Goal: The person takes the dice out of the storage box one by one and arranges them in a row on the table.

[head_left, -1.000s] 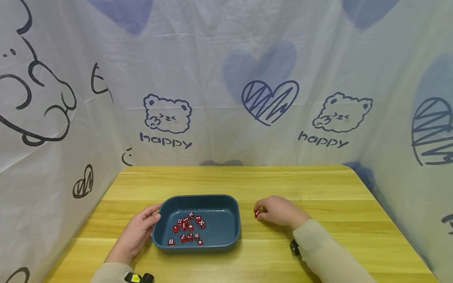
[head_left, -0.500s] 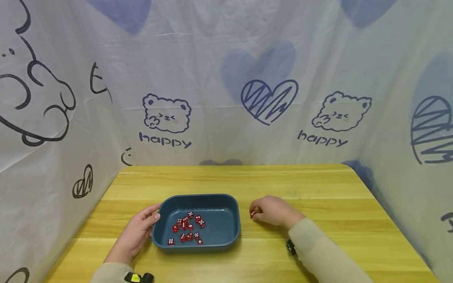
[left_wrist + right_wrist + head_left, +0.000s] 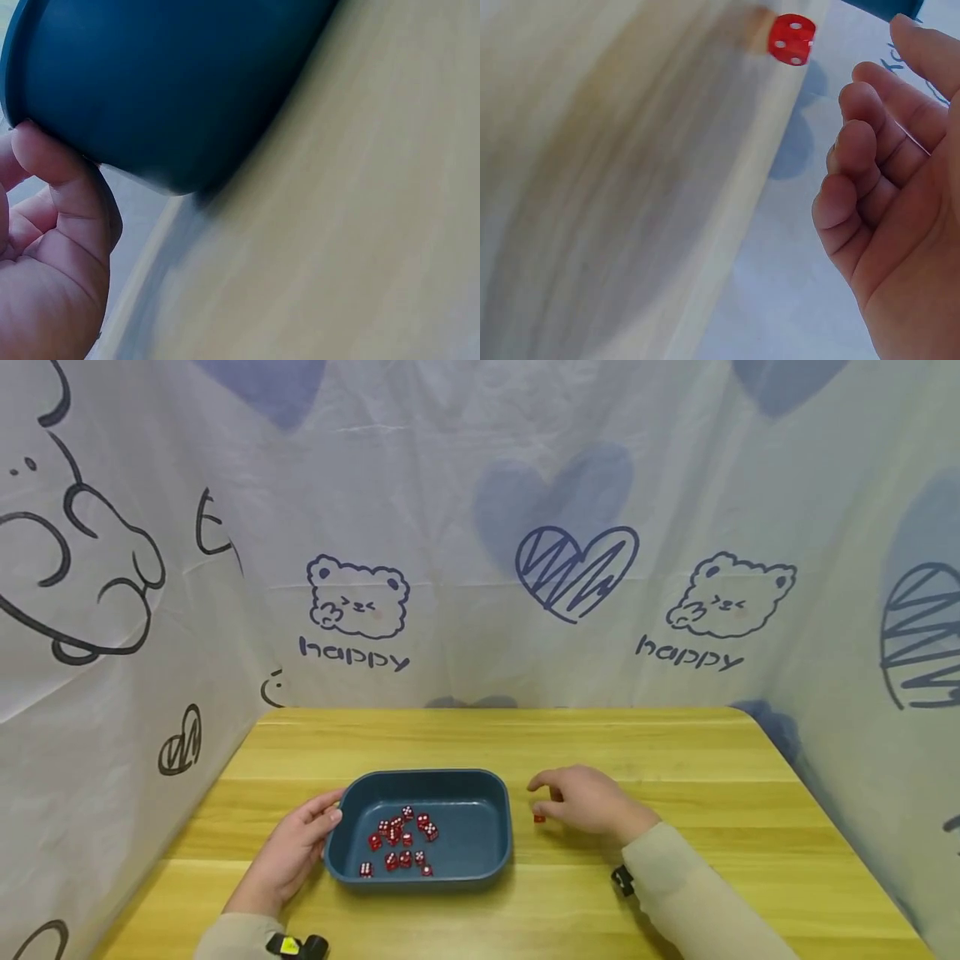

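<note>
A dark blue tray [image 3: 476,831] sits on the table, and several red dice [image 3: 406,859] with white pips lie in its left half. My left hand [image 3: 294,847] grips the tray's left end, thumb at the rim; the left wrist view shows the thumb [image 3: 52,154] against the tray's outer wall [image 3: 187,90]. To the right of the tray, one red die [image 3: 539,818] rests on the tabletop. My right hand [image 3: 588,802] is just above and beside it with thumb and fingers apart. In the right wrist view, that die [image 3: 792,40] stands free of the fingers [image 3: 855,146].
The yellow wood-grain table [image 3: 675,752] is enclosed by a pale curtain [image 3: 450,510] printed with bears and hearts at the back and sides. Dark wrist devices [image 3: 622,881] are worn on both forearms.
My right hand moved slightly left with the die, then released it onto the table and spread its thumb and fingers, drawing back slightly. The left hand and tray stayed in place.
</note>
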A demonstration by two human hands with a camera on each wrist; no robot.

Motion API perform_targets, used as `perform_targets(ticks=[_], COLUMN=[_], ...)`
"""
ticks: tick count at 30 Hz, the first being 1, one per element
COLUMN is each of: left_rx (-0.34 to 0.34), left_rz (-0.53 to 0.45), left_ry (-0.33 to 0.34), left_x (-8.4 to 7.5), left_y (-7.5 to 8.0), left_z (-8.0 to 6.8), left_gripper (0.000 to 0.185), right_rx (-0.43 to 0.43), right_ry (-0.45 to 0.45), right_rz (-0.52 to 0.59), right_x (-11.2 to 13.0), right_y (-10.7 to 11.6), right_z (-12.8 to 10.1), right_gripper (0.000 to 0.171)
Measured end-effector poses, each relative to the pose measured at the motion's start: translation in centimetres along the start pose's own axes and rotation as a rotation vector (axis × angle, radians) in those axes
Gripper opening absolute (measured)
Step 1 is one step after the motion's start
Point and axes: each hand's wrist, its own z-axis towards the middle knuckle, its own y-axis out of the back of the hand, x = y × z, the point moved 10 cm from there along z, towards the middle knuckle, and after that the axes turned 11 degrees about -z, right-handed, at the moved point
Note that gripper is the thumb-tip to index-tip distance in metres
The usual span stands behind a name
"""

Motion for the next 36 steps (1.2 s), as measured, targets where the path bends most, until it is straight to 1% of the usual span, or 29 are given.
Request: perform_targets(ticks=[4,10,15,19,24,31,36], left_rx=[0.0,0.008,0.015,0.021,0.008,0.002,-0.002], left_rz=[-0.002,-0.011,-0.021,-0.017,-0.02,-0.019,-0.023], left_ry=[-0.002,0.003,0.008,0.021,0.038,0.019,0.023], left_x=[0.0,0.2,0.1,0.1,0.1,-0.2,-0.1], left_y=[0.1,0.3,0.3,0.2,0.2,0.0,-0.1], left_z=[-0.1,-0.5,-0.6,-0.6,-0.4,-0.2,-0.2], left_gripper=[0.055,0.055,0.056,0.058,0.057,0.056,0.056], right_rx=[-0.001,0.01,0.001,-0.005,-0.017,-0.021,-0.016], right_ry=[-0.001,0.003,0.006,0.002,0.011,0.026,0.05], right_rz=[0.006,0.003,0.015,0.023,0.023,0.008,0.041], right_x=[0.4,1.1,1.5,1.8,2.3,3.0,3.7], right_y=[0.4,0.4,0.6,0.9,1.6,2.2,2.3], right_z=[0.0,0.1,0.1,0.1,0.2,0.6,0.9], right_gripper=[0.034,0.035,0.036,0.036,0.036,0.037,0.035])
